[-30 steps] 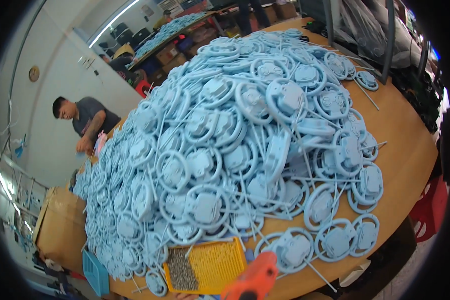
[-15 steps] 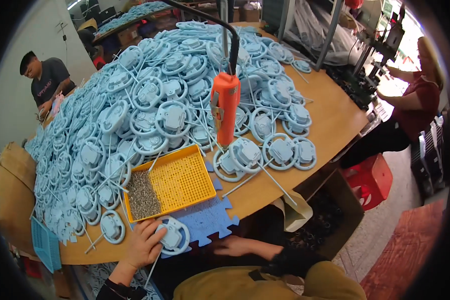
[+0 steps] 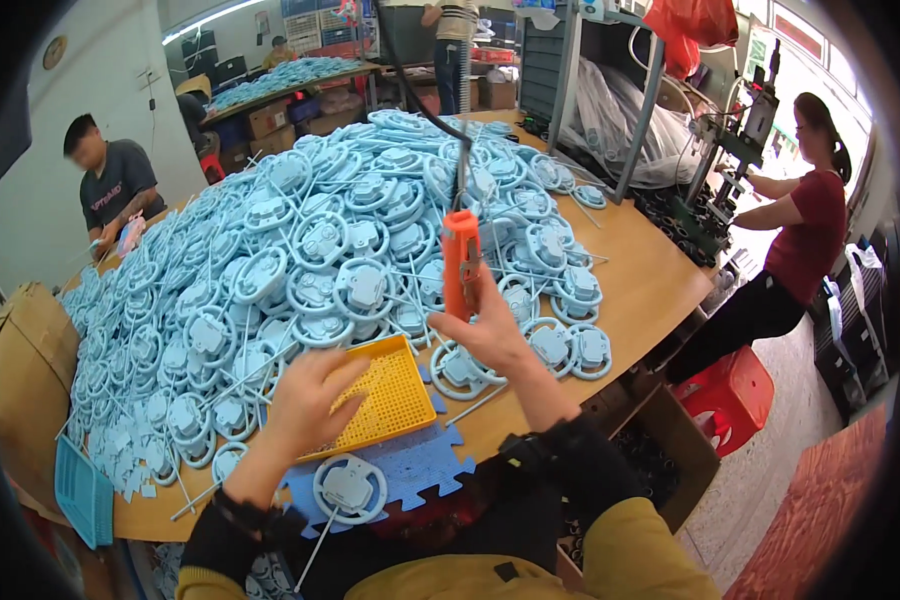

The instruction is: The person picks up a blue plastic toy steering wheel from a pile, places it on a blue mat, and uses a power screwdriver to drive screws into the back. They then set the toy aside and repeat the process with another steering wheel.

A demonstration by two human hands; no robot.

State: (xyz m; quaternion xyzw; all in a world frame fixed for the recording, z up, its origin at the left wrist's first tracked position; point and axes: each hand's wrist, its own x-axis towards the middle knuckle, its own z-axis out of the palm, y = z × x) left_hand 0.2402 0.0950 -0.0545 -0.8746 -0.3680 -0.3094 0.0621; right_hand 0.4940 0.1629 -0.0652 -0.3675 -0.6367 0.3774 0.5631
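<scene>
The left hand (image 3: 308, 405) is over the left part of the yellow tray (image 3: 397, 400), its fingers (image 3: 344, 378) bent and partly spread, pointing right; no object shows between them, though whether they pinch something tiny cannot be told. The right hand (image 3: 492, 330) is raised farther right, its fingers wrapped round the lower part of the upright orange driver (image 3: 461, 255), the thumb reaching across to the left. A black cord (image 3: 410, 90) runs up from the driver's top.

The wheel (image 3: 348, 487), pale blue with a flat hub, lies at the near edge of the blue foam mat (image 3: 420, 462), nearer the person than either hand. It sits below the left fingers and slightly to their right, apart from them, and well apart from the right fingers and the driver. Its thin rod (image 3: 313, 550) points toward the person and to the left, past the mat. The tray stands just beyond the wheel, on the far side of the mat.

Behind the tray, a big pile (image 3: 315, 245) of similar wheels covers much of the brown tabletop (image 3: 645, 270). A blue basket (image 3: 85, 490) and a carton (image 3: 25, 350) stand at the left. One co-worker (image 3: 120, 190) is at the far left; another (image 3: 805, 220) sits at the right beside a machine (image 3: 745, 135).
</scene>
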